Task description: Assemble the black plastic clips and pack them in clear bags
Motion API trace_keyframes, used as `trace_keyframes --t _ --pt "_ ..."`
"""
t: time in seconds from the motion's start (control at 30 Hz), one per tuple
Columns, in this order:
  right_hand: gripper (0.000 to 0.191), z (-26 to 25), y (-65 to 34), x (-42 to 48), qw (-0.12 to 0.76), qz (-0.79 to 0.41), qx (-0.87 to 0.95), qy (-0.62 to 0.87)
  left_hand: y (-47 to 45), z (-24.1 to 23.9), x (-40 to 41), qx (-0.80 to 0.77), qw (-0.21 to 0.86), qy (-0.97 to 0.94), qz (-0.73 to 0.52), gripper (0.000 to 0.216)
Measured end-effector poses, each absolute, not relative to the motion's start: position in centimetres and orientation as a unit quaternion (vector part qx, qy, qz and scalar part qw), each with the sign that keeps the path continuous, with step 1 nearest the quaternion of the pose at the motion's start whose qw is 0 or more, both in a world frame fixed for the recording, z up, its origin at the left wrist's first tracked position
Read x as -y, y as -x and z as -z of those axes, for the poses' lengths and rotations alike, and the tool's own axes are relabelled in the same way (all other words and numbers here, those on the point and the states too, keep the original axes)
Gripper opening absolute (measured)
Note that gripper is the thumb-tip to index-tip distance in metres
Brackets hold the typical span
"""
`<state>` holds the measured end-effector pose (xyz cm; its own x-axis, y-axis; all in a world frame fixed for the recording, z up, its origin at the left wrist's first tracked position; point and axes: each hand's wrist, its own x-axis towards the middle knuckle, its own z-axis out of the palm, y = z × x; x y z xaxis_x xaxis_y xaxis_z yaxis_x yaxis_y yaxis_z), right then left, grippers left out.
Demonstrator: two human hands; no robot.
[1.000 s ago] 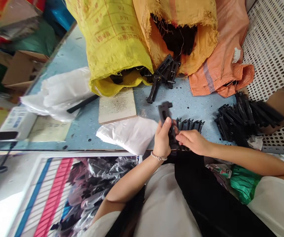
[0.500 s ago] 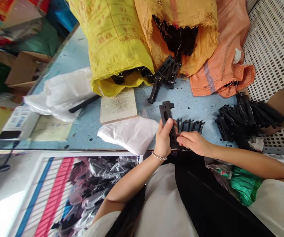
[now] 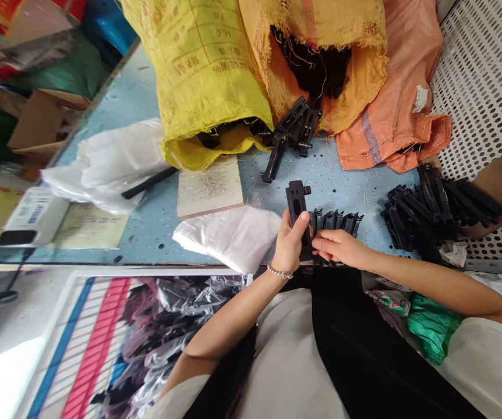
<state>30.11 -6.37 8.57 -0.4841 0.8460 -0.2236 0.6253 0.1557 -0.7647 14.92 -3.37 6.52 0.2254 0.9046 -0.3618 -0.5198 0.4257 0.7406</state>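
The black part [image 3: 296, 201] has barely shifted: the left hand [image 3: 289, 245] still grasps it near the front edge of the table [image 3: 329, 174]; the right hand [image 3: 340, 247] touches its side, grip unclear. Handling continues.

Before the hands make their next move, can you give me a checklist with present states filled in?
1. Slotted black part gripped by the left hand: ok.
2. Right hand at the part's lower end: ok.
3. What the right fingertips pinch: cannot tell, hidden.
4. Row of black parts on the blue tabletop, beyond the right hand: ok.
5. Heap of black parts neatly aligned: not ok, jumbled.
6. Left hand clear of the white plastic bag: cannot tell.
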Motion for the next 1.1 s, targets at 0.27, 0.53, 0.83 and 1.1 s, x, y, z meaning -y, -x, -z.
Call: trace_keyframes --t 0.27,0.53,0.83,1.1 --pt "0.023 -8.7 -31.1 6.3 0.112 -0.053 0.919 0.373 -14.8 -5.4 2.7 -0.436 0.782 -0.215 -0.390 0.061" --pt "0.031 -6.4 -31.3 6.9 0.154 -0.218 0.854 0.448 -14.6 -3.6 2.6 -0.458 0.718 -0.311 -0.422 0.048" --pt "0.053 -3.9 -36.4 8.6 -0.019 -0.073 0.666 0.742 -13.1 4.6 0.9 -0.547 0.493 -0.558 -0.381 0.054" --pt "0.045 -5.8 -37.7 5.0 -0.141 -0.113 0.690 0.700 -13.8 5.4 2.2 -0.540 0.273 -0.736 -0.305 0.043"
